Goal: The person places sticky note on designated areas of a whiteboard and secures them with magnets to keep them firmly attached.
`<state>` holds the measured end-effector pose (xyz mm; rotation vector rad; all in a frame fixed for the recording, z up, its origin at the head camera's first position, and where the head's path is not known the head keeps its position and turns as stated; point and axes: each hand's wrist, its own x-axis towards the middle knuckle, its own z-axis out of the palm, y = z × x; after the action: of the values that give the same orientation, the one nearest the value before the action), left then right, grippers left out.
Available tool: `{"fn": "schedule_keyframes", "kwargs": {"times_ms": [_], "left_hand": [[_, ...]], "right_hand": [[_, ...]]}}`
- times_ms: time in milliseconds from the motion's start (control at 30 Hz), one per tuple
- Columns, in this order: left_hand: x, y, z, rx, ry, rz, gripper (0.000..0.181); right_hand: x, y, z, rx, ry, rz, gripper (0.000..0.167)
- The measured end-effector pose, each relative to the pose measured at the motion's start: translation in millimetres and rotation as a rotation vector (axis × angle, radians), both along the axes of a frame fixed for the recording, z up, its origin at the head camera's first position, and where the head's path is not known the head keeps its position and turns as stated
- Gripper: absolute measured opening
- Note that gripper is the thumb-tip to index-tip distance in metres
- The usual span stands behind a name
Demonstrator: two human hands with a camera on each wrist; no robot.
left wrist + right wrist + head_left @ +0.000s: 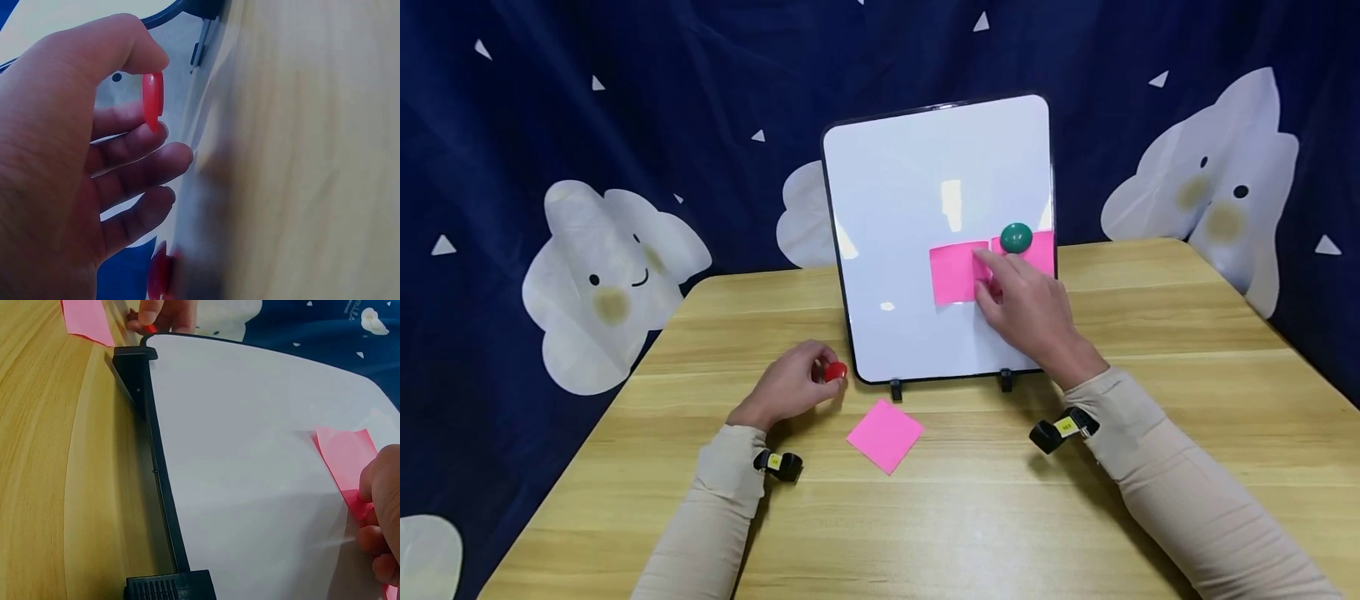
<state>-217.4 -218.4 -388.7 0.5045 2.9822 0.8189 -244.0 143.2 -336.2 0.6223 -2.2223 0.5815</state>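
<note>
Between thumb and fingers, my left hand [790, 383] pinches a red magnet [835, 372] beside the whiteboard's lower left corner; the left wrist view shows this magnet [152, 100] edge-on. My right hand [1033, 308] holds the right edge of a pink note [953, 273] lying against the whiteboard [895, 208]. To its right, a green magnet [1017, 238] sits on another pink note [1042, 252], partly hidden by that hand. In the right wrist view, curled fingers meet the edge of the pink note [347, 456].
A loose pink note [885, 436] lies on the wooden table [925, 533] in front of the board. Black feet [896, 390] support the board's lower edge. Another red magnet [160, 272] shows low in the left wrist view. A dark blue cloud-patterned curtain [737, 67] hangs behind.
</note>
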Motion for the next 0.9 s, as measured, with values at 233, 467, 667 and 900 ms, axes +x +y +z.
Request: {"fn": "schedule_keyframes", "kwargs": {"times_ms": [233,467,667,900], "left_hand": [[-1.1,-1.4,0.1,0.005,0.013,-0.002,0.031],[-2.3,-1.7,0.3,0.008,0.032,-0.002,0.030],[-3.8,-2.9,-0.7,0.015,0.053,0.007,0.029],[-3.8,-3.6,-1.8,0.039,0.066,0.013,0.028]], "right_hand": [[-0.4,-0.3,0.1,0.003,-0.008,-0.001,0.044],[0.2,-0.3,0.2,0.008,-0.014,-0.008,0.045],[0.7,-0.8,0.7,0.005,-0.017,-0.011,0.045],[1.2,-1.5,0.7,0.005,-0.031,-0.021,0.045]]}}
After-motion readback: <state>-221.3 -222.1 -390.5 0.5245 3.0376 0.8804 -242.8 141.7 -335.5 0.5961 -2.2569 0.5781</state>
